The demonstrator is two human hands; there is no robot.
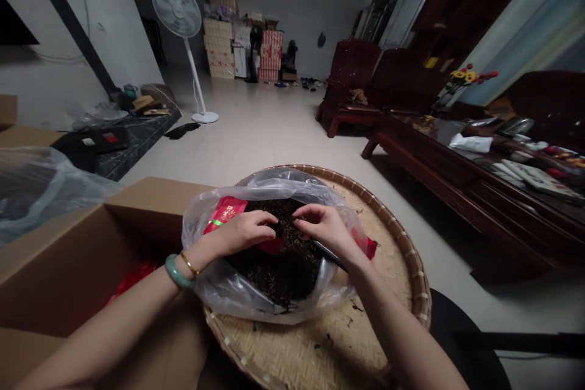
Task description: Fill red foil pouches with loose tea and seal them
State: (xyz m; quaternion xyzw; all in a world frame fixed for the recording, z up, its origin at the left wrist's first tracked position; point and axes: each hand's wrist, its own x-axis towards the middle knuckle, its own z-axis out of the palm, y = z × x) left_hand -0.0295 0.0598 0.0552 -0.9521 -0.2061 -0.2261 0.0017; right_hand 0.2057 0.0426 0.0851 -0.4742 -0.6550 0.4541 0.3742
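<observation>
A clear plastic bag (pixel 237 292) full of dark loose tea leaves (pixel 287 268) lies on a round woven bamboo tray (pixel 402 244). Both hands are inside the bag's mouth, over the leaves. My left hand (pixel 242 233) is closed, fingers curled, and rests against a red foil packet (pixel 226 213); a green bangle and a thin gold bracelet sit on its wrist. My right hand (pixel 324 225) is closed in a pinch at the fingertips, close to the left hand's fingertips. What either pinch holds is too small to make out. Another bit of red packet (pixel 369 247) shows by the right wrist.
An open cardboard box (pixel 91 244) with red packets inside stands to the left of the tray. A crumpled plastic bag (pixel 31 186) lies further left. A dark wooden table (pixel 479 183) with clutter runs along the right. A standing fan (pixel 183 24) and stacked boxes (pixel 223 42) are across the floor.
</observation>
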